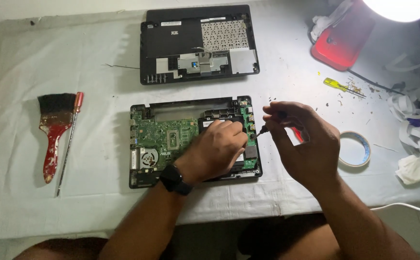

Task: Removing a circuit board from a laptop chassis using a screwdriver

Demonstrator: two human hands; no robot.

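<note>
Right hand (302, 144) grip tilts screwdriver (262, 130) onto laptop base (171, 132).

Screwdriver (263, 129) tip behind fingers (241, 137)

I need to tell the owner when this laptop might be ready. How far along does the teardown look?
Done: the keyboard cover is off and lies apart above the open laptop base, whose green board is bare. In hand: the left hand rests on the base while the right hand works a screwdriver at its right edge. Left: board and fan are in place.
</note>
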